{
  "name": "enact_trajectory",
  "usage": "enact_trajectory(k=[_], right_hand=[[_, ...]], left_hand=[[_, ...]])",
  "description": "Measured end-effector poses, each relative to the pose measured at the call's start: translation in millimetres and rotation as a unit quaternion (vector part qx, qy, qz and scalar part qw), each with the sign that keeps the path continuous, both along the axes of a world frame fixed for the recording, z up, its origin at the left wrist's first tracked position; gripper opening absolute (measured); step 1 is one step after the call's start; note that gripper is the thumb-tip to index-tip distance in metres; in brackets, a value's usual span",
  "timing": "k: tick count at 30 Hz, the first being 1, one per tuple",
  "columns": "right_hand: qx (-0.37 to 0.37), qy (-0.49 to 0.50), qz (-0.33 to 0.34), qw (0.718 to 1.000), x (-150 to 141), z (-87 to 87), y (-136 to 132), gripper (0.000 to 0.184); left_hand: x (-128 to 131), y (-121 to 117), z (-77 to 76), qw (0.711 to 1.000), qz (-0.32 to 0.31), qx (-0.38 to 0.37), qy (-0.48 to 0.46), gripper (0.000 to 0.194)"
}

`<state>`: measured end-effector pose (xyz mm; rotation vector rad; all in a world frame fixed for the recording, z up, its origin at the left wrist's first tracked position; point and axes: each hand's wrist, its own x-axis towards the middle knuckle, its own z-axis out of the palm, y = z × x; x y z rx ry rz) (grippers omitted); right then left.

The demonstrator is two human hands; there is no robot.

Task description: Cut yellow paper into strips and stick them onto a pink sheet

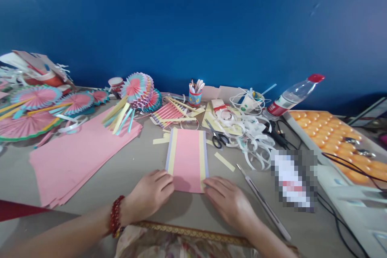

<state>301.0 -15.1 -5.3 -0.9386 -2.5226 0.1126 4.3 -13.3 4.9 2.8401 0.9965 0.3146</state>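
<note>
In front of me is a pink paper sheet (pixel 188 157) with pale yellow and lavender strips down its left and right edges. My left hand (pixel 148 195), wearing a red bead bracelet (pixel 116 215), has its fingers closed at the sheet's lower left corner. At the lower right corner, my right hand (pixel 231 203) holds the other side, fingertips on the edge. Both thumbs are hidden. A craft knife (pixel 266 205) with a silver handle lies just right of my right hand. Scissors (pixel 219 139) with black handles lie beyond the sheet's upper right corner.
Pink paper sheets (pixel 81 157) are stacked at left, near pleated paper fans (pixel 39 98) and a pleated paper ball (pixel 137 88). Curled white strips (pixel 256 137), a plastic bottle (pixel 290 96) and an orange bumpy pad (pixel 329 133) occupy the right. A pen cup (pixel 195 96) stands by the blue wall (pixel 193 24).
</note>
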Motion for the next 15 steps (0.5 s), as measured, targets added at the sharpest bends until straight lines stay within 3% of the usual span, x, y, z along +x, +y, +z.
enact_trajectory(k=[15], right_hand=[[-0.008, 0.031, -0.013, 0.999, -1, 10.4, 4, 0.027]], left_hand=[[0, -2, 1.3, 0.999, 0.038, 0.023, -0.011, 0.010]])
